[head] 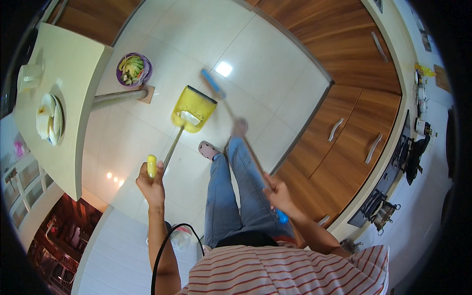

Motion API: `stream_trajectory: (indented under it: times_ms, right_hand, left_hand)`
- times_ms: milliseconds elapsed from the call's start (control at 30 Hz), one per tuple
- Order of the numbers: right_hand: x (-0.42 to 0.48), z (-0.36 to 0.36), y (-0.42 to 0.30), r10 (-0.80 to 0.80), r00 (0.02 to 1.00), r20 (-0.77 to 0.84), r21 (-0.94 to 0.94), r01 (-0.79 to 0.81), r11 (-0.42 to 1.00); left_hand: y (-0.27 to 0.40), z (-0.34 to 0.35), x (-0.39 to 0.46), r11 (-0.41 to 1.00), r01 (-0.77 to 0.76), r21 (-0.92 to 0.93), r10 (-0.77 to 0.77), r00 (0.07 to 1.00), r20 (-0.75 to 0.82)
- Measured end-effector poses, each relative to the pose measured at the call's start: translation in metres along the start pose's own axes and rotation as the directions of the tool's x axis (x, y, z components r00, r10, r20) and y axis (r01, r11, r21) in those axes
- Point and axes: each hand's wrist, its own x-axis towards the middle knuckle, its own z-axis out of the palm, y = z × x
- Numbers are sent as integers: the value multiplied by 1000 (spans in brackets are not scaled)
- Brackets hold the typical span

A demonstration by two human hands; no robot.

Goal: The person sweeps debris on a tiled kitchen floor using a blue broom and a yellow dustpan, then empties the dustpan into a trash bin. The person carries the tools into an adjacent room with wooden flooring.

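My left hand (152,180) grips the pole of a yellow long-handled dustpan (179,105) near its yellow end grip (151,166). The pan rests on the tiled floor, its dark lip turned away from me. A white scrap (190,117) and dark specks lie inside it. In my right hand (279,195) is the upper stick of a broom, with a blue end (282,217) showing below the fist. The blue broom head (213,83) is blurred, low over or on the floor to the right of the dustpan; which of these I cannot tell.
A purple basin (134,69) of vegetable scraps stands on the floor beside a table leg (121,99). Left is a pale table (70,73) bearing a mug (29,77) and stacked plates (55,120). Wooden cabinets (332,147) line the right, below a counter with a stove and pans.
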Motion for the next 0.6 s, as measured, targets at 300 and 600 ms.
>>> stream_trajectory:
  times_ms: [300,600]
  right_hand:
    - [131,-6,10,-121,908,-401,-109,84,990]
    - [1,131,6,86,993,76,164,-97,982]
  left_hand:
    - [-6,-55,-10,979,-117,168,99,988,116]
    - [-19,-60,-1,972,-118,205,103,991,85]
